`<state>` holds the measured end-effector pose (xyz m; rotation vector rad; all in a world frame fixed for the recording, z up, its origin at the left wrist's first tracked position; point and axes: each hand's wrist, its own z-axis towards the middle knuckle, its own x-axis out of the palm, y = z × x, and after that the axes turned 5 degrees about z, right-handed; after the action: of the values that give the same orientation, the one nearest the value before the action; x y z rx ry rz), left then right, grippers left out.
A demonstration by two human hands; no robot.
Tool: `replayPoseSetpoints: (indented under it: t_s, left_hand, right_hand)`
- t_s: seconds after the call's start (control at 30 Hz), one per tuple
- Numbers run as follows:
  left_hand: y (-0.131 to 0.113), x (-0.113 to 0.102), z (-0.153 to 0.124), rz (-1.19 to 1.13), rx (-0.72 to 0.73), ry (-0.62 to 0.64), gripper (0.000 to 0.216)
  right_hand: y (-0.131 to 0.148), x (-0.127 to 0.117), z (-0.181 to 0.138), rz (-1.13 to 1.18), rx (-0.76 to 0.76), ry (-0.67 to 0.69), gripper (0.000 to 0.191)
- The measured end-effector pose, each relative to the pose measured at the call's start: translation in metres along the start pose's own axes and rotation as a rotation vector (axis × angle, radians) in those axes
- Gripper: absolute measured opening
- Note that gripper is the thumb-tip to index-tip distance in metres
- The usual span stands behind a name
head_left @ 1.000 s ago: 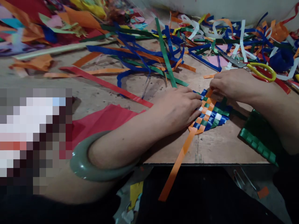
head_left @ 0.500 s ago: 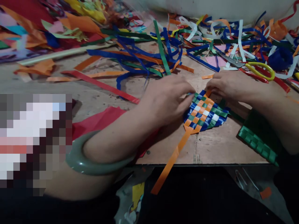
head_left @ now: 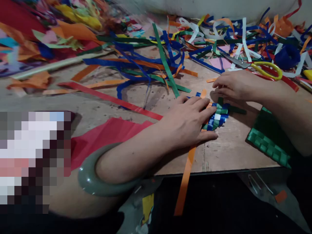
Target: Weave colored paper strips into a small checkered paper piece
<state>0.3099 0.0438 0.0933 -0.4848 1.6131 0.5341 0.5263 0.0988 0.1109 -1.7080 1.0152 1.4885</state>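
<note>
Pressing flat with fingers spread, your left hand (head_left: 188,122) covers the woven mat (head_left: 218,115); your right hand (head_left: 234,86) pinches its far edge. Near you, an orange strip (head_left: 185,175) overhangs the counter (head_left: 231,152).

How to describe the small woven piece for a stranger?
Find the wooden table's near edge. The woven piece lies there, partly under the left hand, beside the right hand. Unlike the all-green mat beside, it is checkered blue, green, white.

Woven mat (head_left: 218,117): blue/green/orange/white strips, flat on table, half-covered; orange strip (head_left: 185,175) trails over edge.
</note>
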Motion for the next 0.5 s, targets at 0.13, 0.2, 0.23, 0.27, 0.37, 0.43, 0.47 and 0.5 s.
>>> replayPoseSetpoints:
  t_s: [0.13,0.2,0.23,0.27,0.37,0.43,0.47,0.5]
  left_hand:
    - [-0.001,-0.006,-0.003,0.095,-0.160,0.025,0.071]
    - [0.000,-0.006,-0.003,0.117,-0.199,0.031,0.070]
    - [0.000,-0.006,-0.003,0.124,-0.212,0.041,0.068]
    - [0.000,-0.006,-0.003,0.131,-0.221,0.050,0.066]
    - [-0.001,-0.007,-0.002,0.145,-0.234,0.054,0.063]
    - [-0.002,-0.007,-0.002,0.140,-0.234,0.058,0.063]
    - [-0.002,-0.007,-0.002,0.135,-0.233,0.057,0.063]
    - [-0.002,-0.007,-0.002,0.128,-0.229,0.051,0.062]
  right_hand:
    - [-0.005,-0.008,-0.006,0.011,0.029,0.068,0.043]
    - [-0.004,-0.010,-0.007,0.030,0.045,0.119,0.040]
    - [-0.003,-0.011,-0.008,0.046,0.040,0.136,0.039]
    - [-0.001,-0.010,-0.008,0.064,0.029,0.146,0.038]
    - [0.002,-0.005,-0.007,0.093,0.016,0.150,0.034]
    - [0.002,-0.002,-0.006,0.088,0.021,0.138,0.032]
    - [0.002,0.000,-0.005,0.083,0.020,0.130,0.031]
    - [0.001,0.001,-0.005,0.084,0.016,0.122,0.030]
